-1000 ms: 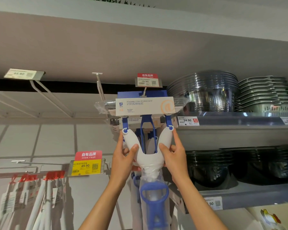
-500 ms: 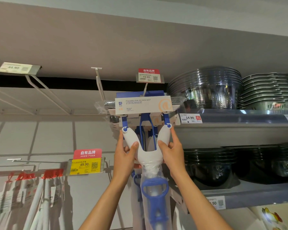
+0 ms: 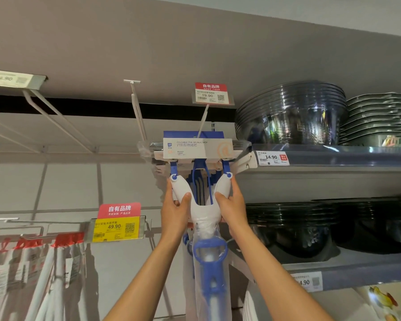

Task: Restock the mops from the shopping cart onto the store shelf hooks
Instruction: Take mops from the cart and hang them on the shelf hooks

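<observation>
Mop [image 3: 200,205] handle cut off below

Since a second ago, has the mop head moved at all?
Yes. The mop head has slid back along the hook, away from the 19.90 price tag; the gap between them has widened.

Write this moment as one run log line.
left hand: grips mop yoke | right hand: grips mop yoke | mop head at hook

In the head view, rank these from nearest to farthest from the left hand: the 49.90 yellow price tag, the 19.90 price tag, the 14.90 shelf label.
Measured from the left hand, as the image shows it:
1. 49.90 yellow price tag, to its left and slightly lower.
2. 14.90 shelf label, up and to the right, on the shelf edge.
3. 19.90 price tag, high above, on the hook's end.
</observation>
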The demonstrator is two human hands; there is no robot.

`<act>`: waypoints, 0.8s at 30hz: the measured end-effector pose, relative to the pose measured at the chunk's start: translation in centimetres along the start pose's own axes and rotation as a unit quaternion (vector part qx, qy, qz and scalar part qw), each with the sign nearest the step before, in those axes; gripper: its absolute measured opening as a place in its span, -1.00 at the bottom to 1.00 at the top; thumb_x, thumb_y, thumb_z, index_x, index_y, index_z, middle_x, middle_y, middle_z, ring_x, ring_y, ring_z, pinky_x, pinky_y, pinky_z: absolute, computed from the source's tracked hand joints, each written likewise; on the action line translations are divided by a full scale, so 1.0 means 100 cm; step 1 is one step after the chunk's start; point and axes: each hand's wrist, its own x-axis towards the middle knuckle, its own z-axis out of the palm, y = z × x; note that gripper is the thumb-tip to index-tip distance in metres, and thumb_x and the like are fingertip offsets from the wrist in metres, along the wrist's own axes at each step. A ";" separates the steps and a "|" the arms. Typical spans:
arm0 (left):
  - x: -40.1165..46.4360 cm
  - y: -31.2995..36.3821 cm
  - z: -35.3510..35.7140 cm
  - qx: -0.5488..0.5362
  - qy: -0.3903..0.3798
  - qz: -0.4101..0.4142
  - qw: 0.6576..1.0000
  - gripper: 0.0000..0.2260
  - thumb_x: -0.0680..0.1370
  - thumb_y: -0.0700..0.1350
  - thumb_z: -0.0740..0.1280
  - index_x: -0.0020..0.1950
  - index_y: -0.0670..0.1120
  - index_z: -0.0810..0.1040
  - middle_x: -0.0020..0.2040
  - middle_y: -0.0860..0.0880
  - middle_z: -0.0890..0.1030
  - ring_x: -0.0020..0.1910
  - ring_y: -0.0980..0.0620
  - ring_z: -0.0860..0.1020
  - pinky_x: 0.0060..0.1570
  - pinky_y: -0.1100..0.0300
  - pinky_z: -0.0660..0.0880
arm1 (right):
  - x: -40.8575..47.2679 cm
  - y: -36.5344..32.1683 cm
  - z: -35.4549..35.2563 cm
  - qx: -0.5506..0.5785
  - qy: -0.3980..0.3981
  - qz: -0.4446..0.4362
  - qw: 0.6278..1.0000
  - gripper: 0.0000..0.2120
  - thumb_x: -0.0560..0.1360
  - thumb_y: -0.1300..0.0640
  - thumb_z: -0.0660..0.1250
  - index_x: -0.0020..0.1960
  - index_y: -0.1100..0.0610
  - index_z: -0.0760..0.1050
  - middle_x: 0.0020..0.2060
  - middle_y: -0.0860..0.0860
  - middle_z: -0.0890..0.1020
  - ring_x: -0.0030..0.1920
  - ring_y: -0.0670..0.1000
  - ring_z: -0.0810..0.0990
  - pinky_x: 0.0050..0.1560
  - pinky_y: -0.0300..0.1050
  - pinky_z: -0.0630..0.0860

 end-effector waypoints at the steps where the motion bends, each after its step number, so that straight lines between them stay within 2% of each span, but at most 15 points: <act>1: 0.002 -0.003 0.000 0.005 0.000 -0.005 1.000 -0.38 0.64 -0.11 0.29 0.60 0.26 0.11 0.31 -0.15 0.56 0.11 -0.14 0.64 -0.10 -0.09 0.68 | 0.001 0.003 0.002 -0.007 0.001 -0.001 1.000 -0.30 0.57 0.17 0.32 0.56 -0.28 0.13 0.40 0.04 0.47 0.29 0.14 0.54 0.24 0.23 0.56; 5: 0.006 -0.015 -0.001 0.010 -0.012 -0.028 0.999 -0.39 0.65 -0.10 0.27 0.58 0.31 0.09 0.27 -0.17 0.58 0.07 -0.16 0.66 -0.19 -0.14 0.67 | 0.003 0.013 0.005 -0.041 0.004 -0.013 0.999 -0.28 0.58 0.17 0.32 0.58 -0.25 0.08 0.44 0.04 0.44 0.34 0.15 0.50 0.30 0.23 0.51; 9: 0.007 -0.023 -0.002 0.010 -0.019 -0.021 1.000 -0.39 0.66 -0.11 0.27 0.59 0.30 0.08 0.34 -0.09 0.53 0.13 -0.11 0.64 -0.16 -0.07 0.68 | 0.003 0.021 0.006 -0.053 -0.011 -0.005 0.999 -0.26 0.60 0.18 0.29 0.60 -0.24 0.00 0.47 0.06 0.39 0.36 0.15 0.48 0.32 0.20 0.50; 11: 0.009 -0.025 -0.003 0.019 -0.016 -0.013 1.000 -0.39 0.66 -0.10 0.27 0.60 0.29 0.08 0.38 -0.06 0.50 0.15 -0.08 0.63 -0.12 -0.07 0.68 | 0.003 0.023 0.007 -0.057 -0.015 0.000 0.998 -0.25 0.61 0.18 0.28 0.60 -0.25 -0.03 0.48 0.08 0.38 0.35 0.16 0.48 0.31 0.21 0.51; 14: 0.012 -0.030 -0.006 0.024 -0.016 -0.012 1.000 -0.37 0.65 -0.07 0.28 0.59 0.31 0.06 0.43 -0.06 0.48 0.20 -0.09 0.61 -0.01 -0.17 0.65 | 0.002 0.026 0.010 -0.071 -0.016 0.001 0.997 -0.25 0.62 0.16 0.27 0.61 -0.25 -0.06 0.48 0.10 0.38 0.36 0.17 0.48 0.31 0.22 0.50; 16: 0.013 -0.031 -0.007 0.025 -0.024 -0.015 0.999 -0.37 0.65 -0.08 0.28 0.58 0.33 0.05 0.40 -0.07 0.50 0.18 -0.10 0.62 0.00 -0.18 0.65 | 0.000 0.028 0.011 -0.074 -0.020 0.002 0.997 -0.26 0.63 0.15 0.26 0.60 -0.27 -0.08 0.47 0.12 0.38 0.36 0.18 0.48 0.31 0.23 0.50; 19: 0.010 -0.038 -0.008 0.010 -0.050 -0.029 0.998 -0.36 0.66 -0.13 0.26 0.59 0.32 0.03 0.26 -0.09 0.56 0.11 -0.06 0.64 -0.09 -0.06 0.68 | -0.003 0.029 0.011 -0.087 -0.016 0.009 0.996 -0.28 0.64 0.13 0.25 0.61 -0.21 -0.09 0.44 0.15 0.41 0.35 0.18 0.48 0.30 0.17 0.51; 22: 0.005 -0.043 -0.012 -0.009 -0.078 -0.045 0.996 -0.40 0.68 -0.07 0.23 0.60 0.31 0.03 0.36 -0.09 0.51 0.23 -0.10 0.60 -0.12 0.14 0.67 | -0.007 0.029 0.012 -0.105 -0.007 0.012 0.994 -0.31 0.64 0.09 0.25 0.63 -0.13 -0.06 0.40 0.16 0.45 0.32 0.17 0.50 0.25 0.12 0.53; 24: 0.001 -0.043 -0.015 -0.034 -0.085 -0.056 0.994 -0.44 0.69 -0.02 0.21 0.62 0.25 0.05 0.41 -0.04 0.49 0.28 -0.06 0.57 0.00 0.15 0.65 | -0.013 0.028 0.012 -0.116 0.000 0.012 0.993 -0.33 0.63 0.04 0.25 0.63 -0.11 0.00 0.37 0.15 0.49 0.30 0.17 0.52 0.27 0.17 0.53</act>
